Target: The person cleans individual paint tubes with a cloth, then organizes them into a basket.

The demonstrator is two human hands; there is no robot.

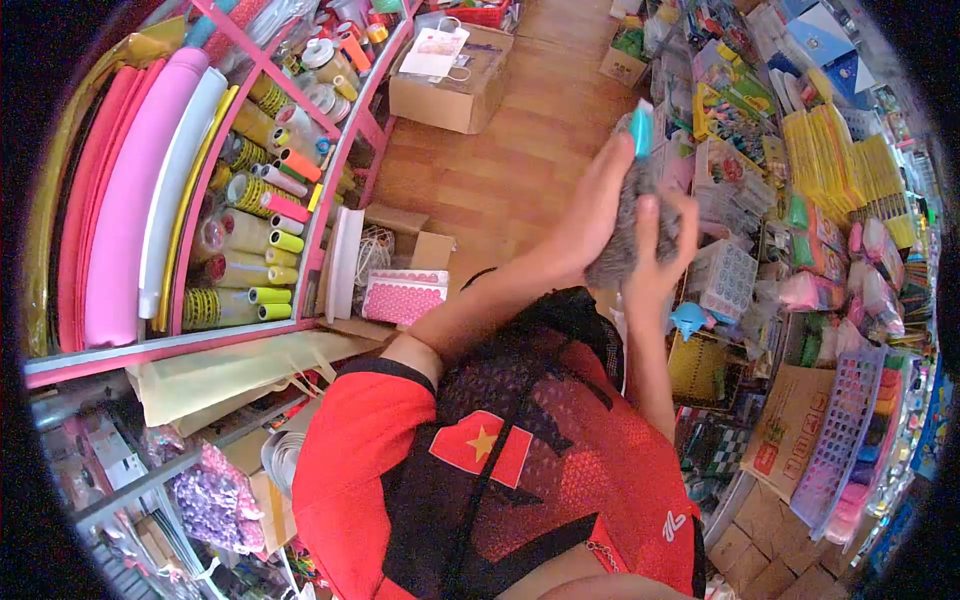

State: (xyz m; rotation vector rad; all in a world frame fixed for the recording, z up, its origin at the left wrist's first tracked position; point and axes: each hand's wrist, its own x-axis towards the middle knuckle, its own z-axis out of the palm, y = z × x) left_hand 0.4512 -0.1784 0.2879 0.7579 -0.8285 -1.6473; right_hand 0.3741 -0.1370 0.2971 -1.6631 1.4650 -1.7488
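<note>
Held out in front of my chest is a grey furry thing (640, 185), with a teal piece (642, 130) showing at its upper end. My left hand (603, 205) is closed around its left side, fingertips close by the teal piece. Against its lower right side is my right hand (662, 245), its thumb laid over the fur and its other fingers curled at the edge. The hands partly cover the furry thing, and its exact kind does not show.
At left, a pink-framed shelf (345, 160) holds tape rolls and coloured sheet rolls. A cardboard box (440, 90) stands on the wooden floor (500, 150). Packed goods line the right, including yellow booklets (815, 150), a purple basket (840, 440) and a carton (790, 425).
</note>
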